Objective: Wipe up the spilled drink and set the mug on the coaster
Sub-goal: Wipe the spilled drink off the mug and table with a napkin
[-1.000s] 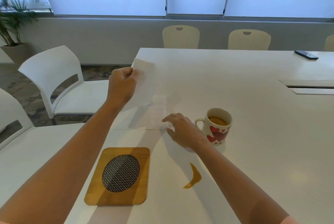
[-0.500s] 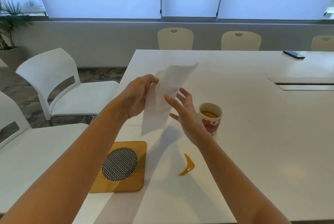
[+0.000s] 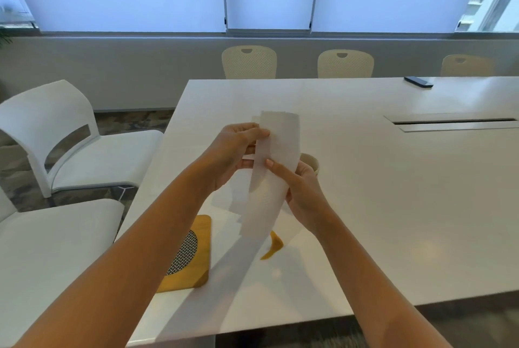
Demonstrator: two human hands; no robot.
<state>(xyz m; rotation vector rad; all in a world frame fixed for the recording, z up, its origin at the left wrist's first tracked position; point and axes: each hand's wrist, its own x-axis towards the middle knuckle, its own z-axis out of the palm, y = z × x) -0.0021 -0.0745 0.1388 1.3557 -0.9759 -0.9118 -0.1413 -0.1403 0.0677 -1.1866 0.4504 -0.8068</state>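
Above the table [image 3: 365, 179], raised hands [image 3: 233, 151] pinch tissue [image 3: 276, 156].

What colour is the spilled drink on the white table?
Amber-orange: the curved spilled drink streak lies beside the wooden coaster, clearest in the head view.

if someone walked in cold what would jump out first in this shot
Both hands, the left hand and right hand, hold a long white paper towel up at centre frame. Below it on the white table, an amber spill lies right of the wooden coaster.
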